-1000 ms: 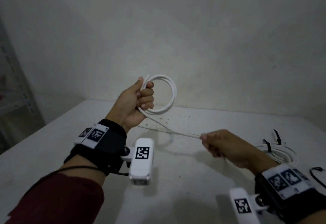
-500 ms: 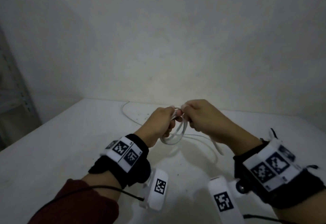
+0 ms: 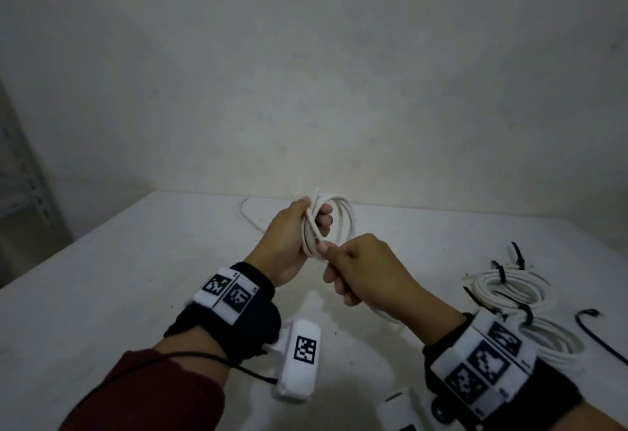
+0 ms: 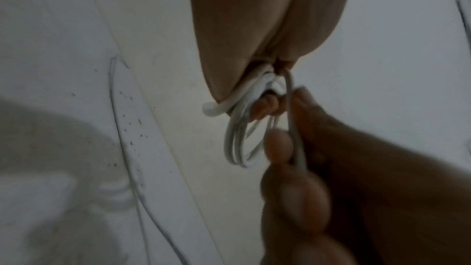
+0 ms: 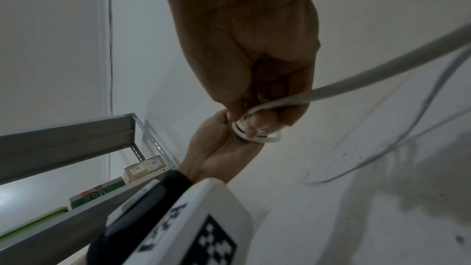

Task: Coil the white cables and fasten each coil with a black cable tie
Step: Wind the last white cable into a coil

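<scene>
Above the table's middle, my left hand (image 3: pixel 299 226) grips a small coil of white cable (image 3: pixel 343 216) of a few loops, held upright. Just below it, my right hand (image 3: pixel 339 260) pinches the cable's free strand against the coil's lower edge. In the left wrist view the loops (image 4: pixel 237 144) hang from my curled left fingers, and the strand (image 4: pixel 293 124) runs through my right hand's fingers (image 4: pixel 280 148). In the right wrist view the strand (image 5: pixel 356 80) leads off to the right. The loose tail (image 3: pixel 249 216) trails over the far table.
Two tied coils (image 3: pixel 509 289) (image 3: pixel 554 342) with black cable ties (image 3: pixel 499 272) lie at the right of the white table (image 3: pixel 102 311). A loose black tie (image 3: pixel 598 335) lies beyond them. A metal shelf (image 5: pixel 76 134) with boxes stands at the left.
A second ago my right hand held the strand stretched out low to the right. It has since come up to the left hand, laying another loop on the coil.
</scene>
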